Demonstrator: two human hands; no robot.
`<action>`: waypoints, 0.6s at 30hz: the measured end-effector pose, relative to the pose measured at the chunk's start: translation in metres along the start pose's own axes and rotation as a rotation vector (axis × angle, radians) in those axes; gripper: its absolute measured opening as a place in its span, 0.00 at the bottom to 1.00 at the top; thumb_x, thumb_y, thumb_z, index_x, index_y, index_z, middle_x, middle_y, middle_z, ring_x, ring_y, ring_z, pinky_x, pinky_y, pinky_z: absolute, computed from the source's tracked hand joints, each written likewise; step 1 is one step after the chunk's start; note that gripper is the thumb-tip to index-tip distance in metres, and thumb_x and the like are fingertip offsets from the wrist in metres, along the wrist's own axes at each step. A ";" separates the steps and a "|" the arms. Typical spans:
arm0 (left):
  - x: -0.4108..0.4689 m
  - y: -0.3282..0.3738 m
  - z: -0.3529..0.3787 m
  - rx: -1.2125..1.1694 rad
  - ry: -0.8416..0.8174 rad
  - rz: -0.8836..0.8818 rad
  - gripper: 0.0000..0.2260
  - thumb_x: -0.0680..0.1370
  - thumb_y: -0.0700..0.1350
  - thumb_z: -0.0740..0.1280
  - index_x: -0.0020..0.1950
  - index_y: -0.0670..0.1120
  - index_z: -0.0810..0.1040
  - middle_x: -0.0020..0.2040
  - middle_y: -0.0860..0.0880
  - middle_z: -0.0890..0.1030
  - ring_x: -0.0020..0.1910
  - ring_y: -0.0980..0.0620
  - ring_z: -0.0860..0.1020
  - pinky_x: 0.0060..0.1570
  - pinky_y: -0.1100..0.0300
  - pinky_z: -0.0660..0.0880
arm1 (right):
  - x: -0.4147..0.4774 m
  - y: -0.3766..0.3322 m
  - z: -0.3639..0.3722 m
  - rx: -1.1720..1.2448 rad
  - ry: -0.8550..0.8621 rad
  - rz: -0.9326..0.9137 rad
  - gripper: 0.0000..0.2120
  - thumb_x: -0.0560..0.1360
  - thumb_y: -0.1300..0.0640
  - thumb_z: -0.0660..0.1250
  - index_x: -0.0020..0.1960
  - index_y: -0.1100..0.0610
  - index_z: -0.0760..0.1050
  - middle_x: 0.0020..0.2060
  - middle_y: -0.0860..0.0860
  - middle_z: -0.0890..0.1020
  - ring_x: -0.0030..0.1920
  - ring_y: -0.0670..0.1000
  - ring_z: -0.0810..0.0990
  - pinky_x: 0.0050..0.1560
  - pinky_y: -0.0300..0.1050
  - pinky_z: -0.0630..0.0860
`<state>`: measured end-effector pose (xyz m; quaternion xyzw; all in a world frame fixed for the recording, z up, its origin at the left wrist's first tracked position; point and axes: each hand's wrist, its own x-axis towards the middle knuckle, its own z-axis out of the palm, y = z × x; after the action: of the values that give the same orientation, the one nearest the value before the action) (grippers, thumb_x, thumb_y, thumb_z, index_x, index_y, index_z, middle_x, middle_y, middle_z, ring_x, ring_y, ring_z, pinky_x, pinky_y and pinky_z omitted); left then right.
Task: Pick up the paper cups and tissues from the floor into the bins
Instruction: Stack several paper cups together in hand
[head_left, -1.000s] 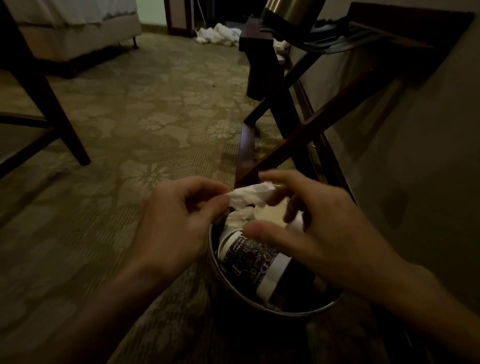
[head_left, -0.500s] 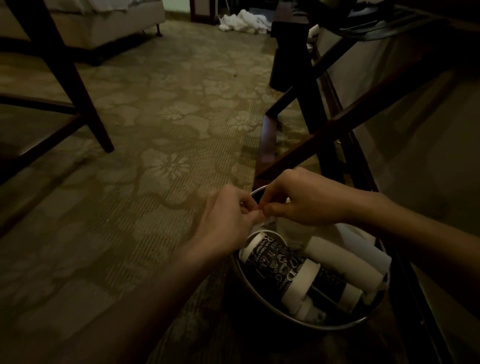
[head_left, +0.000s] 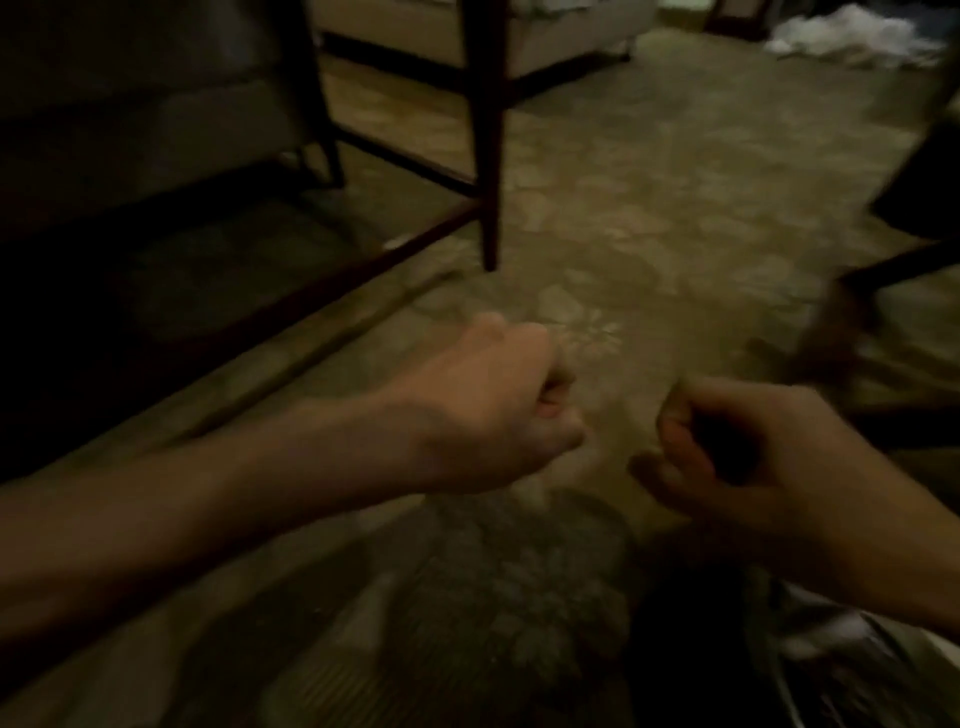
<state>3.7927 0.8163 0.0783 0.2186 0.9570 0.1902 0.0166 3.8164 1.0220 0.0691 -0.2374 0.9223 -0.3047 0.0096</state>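
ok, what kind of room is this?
Probably a hotel room or bedroom, though the frame is dark and blurred. Clues: floral patterned carpet across the whole floor, what looks like a bed base at the far side, and a white heap of cloth on the floor beyond it.
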 end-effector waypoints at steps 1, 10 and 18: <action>-0.016 -0.017 -0.018 0.053 -0.019 -0.051 0.16 0.74 0.54 0.67 0.32 0.45 0.71 0.27 0.51 0.73 0.29 0.55 0.72 0.27 0.57 0.66 | 0.015 -0.014 0.013 0.017 -0.070 -0.059 0.10 0.66 0.42 0.68 0.37 0.46 0.70 0.28 0.44 0.75 0.27 0.44 0.72 0.27 0.36 0.67; -0.265 -0.094 -0.152 0.142 0.089 -0.680 0.16 0.70 0.69 0.57 0.43 0.60 0.75 0.29 0.61 0.77 0.26 0.62 0.75 0.22 0.63 0.65 | 0.112 -0.241 0.153 0.241 -0.706 -0.744 0.05 0.71 0.41 0.65 0.45 0.40 0.71 0.38 0.39 0.77 0.39 0.39 0.77 0.38 0.41 0.76; -0.563 -0.021 -0.077 -0.020 0.420 -1.485 0.14 0.71 0.68 0.59 0.41 0.60 0.75 0.34 0.61 0.78 0.34 0.61 0.76 0.31 0.62 0.69 | -0.021 -0.451 0.326 0.272 -1.190 -1.214 0.06 0.71 0.47 0.66 0.46 0.45 0.71 0.34 0.39 0.72 0.36 0.37 0.68 0.42 0.37 0.66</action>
<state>4.2838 0.5321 0.1134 -0.5216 0.8340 0.1754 -0.0401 4.0829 0.5331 0.0566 -0.8065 0.4327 -0.1897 0.3554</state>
